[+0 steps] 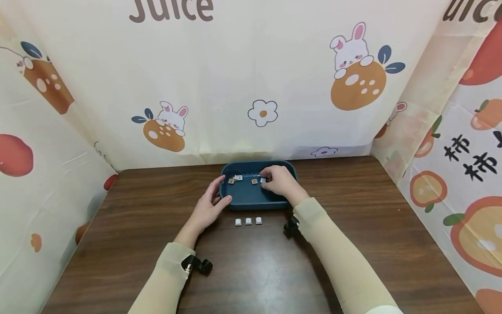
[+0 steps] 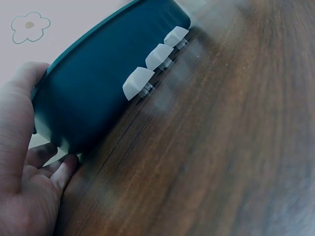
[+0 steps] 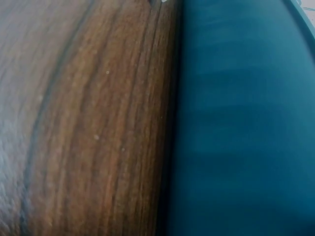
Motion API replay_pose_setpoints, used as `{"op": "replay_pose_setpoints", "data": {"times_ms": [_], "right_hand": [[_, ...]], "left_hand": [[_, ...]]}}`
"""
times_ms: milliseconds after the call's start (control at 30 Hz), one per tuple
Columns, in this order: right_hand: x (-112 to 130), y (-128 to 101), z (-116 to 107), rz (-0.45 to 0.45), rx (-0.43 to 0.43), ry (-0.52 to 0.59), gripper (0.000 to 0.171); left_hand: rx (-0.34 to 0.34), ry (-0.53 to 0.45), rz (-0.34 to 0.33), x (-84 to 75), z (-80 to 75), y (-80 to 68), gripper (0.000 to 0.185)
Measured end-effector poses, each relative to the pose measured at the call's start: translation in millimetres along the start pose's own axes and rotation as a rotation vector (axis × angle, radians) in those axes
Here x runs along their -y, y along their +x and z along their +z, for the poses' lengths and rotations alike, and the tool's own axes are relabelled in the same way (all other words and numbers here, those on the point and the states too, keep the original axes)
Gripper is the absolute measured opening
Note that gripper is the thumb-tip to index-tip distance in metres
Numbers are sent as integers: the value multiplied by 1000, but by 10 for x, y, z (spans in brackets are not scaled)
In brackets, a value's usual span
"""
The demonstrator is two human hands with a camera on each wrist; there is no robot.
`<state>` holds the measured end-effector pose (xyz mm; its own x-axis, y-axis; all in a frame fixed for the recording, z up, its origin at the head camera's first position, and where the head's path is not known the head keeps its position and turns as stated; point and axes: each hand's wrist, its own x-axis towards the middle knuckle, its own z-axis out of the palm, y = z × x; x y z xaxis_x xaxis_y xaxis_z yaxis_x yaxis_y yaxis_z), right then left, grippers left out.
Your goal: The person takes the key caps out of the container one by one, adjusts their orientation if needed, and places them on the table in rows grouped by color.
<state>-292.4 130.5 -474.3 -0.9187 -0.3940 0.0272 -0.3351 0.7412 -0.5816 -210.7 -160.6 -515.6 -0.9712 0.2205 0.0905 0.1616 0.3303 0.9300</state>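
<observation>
A dark blue tray (image 1: 255, 206) stands at the back of the table, with several small keycaps in it. My left hand (image 1: 205, 207) holds the tray's left end, thumb at the near rim and fingers along the side; its thumb (image 2: 17, 123) also shows in the left wrist view. Inside the tray's right half, my right hand (image 1: 280, 179) has thumb and fingertips around a small white keycap (image 1: 263, 180). Left of it lies a brownish keycap (image 1: 254, 181), and farther left a little cluster (image 1: 232, 181). The right wrist view shows only tray wall and table, not the hand.
Three white keycaps (image 1: 248, 221) stand in a row on the wooden table (image 1: 243, 270) just in front of the tray. A printed curtain (image 1: 219, 87) rises right behind the tray, and more printed cloth hangs at both sides.
</observation>
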Motion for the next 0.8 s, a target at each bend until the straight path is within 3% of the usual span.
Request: {"op": "replay_pose_setpoints", "data": {"times_ms": [800], "right_hand": [[38, -9, 5, -16, 106, 15, 25]], "left_hand": [[4, 7, -17, -25, 2, -20, 72]]}}
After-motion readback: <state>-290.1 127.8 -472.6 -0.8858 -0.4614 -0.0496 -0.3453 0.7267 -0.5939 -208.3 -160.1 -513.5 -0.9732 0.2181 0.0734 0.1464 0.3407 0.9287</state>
